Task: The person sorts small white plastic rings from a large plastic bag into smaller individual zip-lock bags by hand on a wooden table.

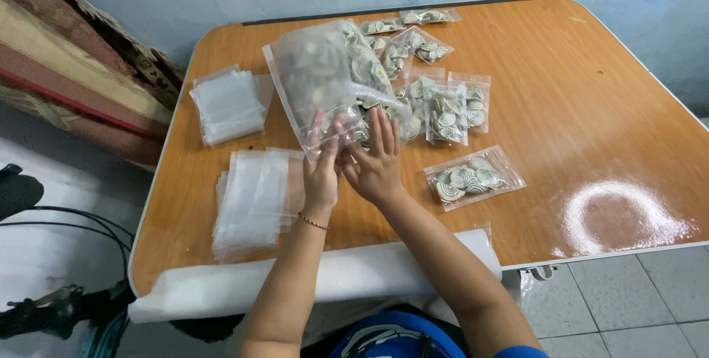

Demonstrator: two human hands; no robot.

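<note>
Two hands lift a large clear bag of coiled pieces over the tabletop [591, 85].

Left hand [322, 173] and right hand [377, 162] meet at the lower edge of the large bag [325, 77], fingers [382, 131] spread against the plastic, the bag rising just beyond the fingertips. Small filled packets [473, 177] lie right of the fingers; empty sleeves [251, 203] are stacked left of them, another stack of empty bags [227, 105] farther off.
</note>
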